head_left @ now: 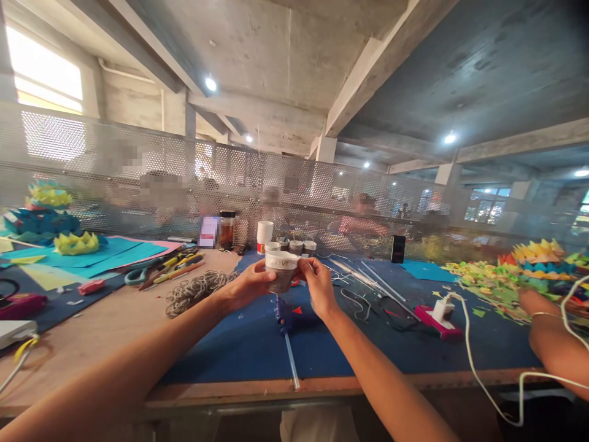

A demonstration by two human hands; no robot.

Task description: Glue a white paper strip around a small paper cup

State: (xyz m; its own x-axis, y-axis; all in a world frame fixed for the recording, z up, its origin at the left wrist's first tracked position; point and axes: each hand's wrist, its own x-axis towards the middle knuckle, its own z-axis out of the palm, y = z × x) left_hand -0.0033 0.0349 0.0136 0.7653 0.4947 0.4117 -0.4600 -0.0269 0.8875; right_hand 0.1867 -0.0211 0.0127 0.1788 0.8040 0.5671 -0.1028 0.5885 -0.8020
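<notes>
Seen from my head: I'm holding a small grey cup [281, 271] with a white rim in the air above the blue mat [239, 350], in front of me. My left hand [251, 286] is curled closed around its left side. My right hand [317, 283] pinches its right edge between thumb and fingertips. A glue gun [289, 316] lies on the mat just below the cup, a coil of twine [197, 290] lies to the left, and another person's arm [550, 334] rests at the far right

Craft workshop in a shared industrial hall.
Long workbench [115, 325]: glue gun [288, 314] under right hand [318, 287]; scissors [138, 275], coloured paper sheets [92, 255] beyond left hand [251, 285]; folded paper flowers [538, 252] far right. Perforated metal screen [322, 178] behind, concrete beams [368, 67] overhead.
</notes>
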